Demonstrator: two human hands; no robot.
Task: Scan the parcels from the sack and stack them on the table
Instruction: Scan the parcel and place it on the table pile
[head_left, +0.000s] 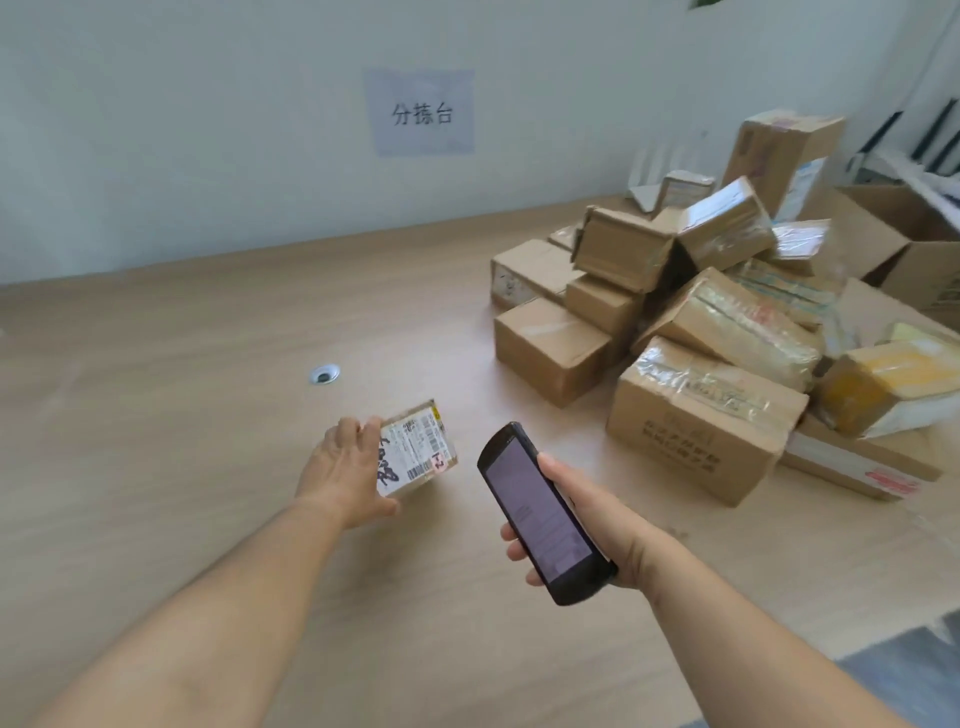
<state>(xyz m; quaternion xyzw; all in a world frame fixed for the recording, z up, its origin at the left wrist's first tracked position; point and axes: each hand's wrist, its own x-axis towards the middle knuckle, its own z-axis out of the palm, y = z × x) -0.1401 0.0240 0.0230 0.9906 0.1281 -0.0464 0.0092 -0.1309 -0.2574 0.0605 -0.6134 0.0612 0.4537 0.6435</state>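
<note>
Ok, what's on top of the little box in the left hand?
On the little box lies a white label with barcodes, black scribbles and a small pink sticker. The left hand hides the label's left edge; the underside cannot be seen.

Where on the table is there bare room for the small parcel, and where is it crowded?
Bare table spans everything left of the cable hole, up to the wall, plus the strip between the small parcel in the left hand and the box pile. The pile crowds the right side.
</note>
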